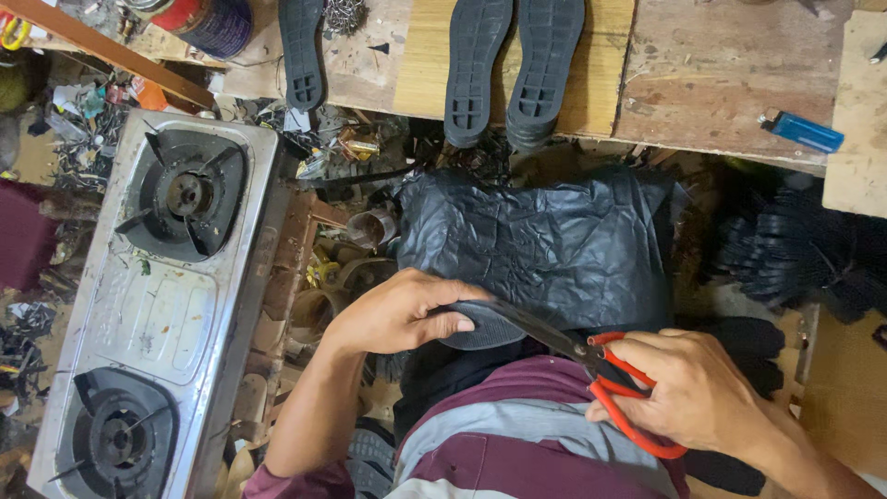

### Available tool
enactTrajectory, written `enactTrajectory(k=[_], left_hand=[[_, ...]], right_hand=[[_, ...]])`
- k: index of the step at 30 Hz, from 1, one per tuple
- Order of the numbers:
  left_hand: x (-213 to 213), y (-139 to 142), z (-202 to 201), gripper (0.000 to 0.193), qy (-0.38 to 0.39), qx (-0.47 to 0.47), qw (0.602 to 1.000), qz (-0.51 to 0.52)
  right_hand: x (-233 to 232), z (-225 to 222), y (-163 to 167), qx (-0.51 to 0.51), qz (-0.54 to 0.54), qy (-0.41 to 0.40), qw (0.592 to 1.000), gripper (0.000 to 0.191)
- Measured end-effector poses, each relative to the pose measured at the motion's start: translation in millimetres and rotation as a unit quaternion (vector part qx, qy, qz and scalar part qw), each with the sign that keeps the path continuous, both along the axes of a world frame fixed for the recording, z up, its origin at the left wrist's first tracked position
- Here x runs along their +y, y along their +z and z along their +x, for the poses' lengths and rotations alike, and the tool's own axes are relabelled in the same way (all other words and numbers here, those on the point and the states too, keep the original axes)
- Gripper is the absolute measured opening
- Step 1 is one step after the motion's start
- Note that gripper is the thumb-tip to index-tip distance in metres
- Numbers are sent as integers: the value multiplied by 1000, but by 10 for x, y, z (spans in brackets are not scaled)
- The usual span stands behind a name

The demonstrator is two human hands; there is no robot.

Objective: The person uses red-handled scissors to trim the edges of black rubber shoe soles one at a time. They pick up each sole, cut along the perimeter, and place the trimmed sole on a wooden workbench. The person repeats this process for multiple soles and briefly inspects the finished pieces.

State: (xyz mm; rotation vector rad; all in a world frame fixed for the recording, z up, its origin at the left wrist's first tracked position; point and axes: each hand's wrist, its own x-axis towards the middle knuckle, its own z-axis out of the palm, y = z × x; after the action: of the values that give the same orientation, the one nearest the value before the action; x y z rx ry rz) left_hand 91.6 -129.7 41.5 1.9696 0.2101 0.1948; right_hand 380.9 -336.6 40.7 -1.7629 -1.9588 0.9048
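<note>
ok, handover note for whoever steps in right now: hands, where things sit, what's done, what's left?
Left hand: grips the dark rubber sole piece over the lap.
Right hand: fingers through the red-handled scissors, blades at the piece's edge.
Black crinkled plastic sheet lies just beyond the hands. Three black moulded shoe soles rest on the wooden bench; blue lighter there too. Steel two-burner stove to the left.
Done: cut started, extent hidden.
Left: cannot tell how much remains.
</note>
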Motion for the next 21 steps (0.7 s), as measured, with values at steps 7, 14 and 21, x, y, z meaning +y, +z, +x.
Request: enactTrajectory(k=[7, 14, 21], left_hand=[[5, 110, 27, 69, -3, 106, 993, 57], [-49, 160, 100, 75, -46, 93, 994, 33], [-40, 134, 119, 81, -54, 95, 990, 92]], right_hand=[[-34, 109, -20, -2, -77, 32, 997, 46], [57, -7, 41, 16, -1, 43, 999, 58], [35, 106, -9, -10, -52, 77, 996, 51]])
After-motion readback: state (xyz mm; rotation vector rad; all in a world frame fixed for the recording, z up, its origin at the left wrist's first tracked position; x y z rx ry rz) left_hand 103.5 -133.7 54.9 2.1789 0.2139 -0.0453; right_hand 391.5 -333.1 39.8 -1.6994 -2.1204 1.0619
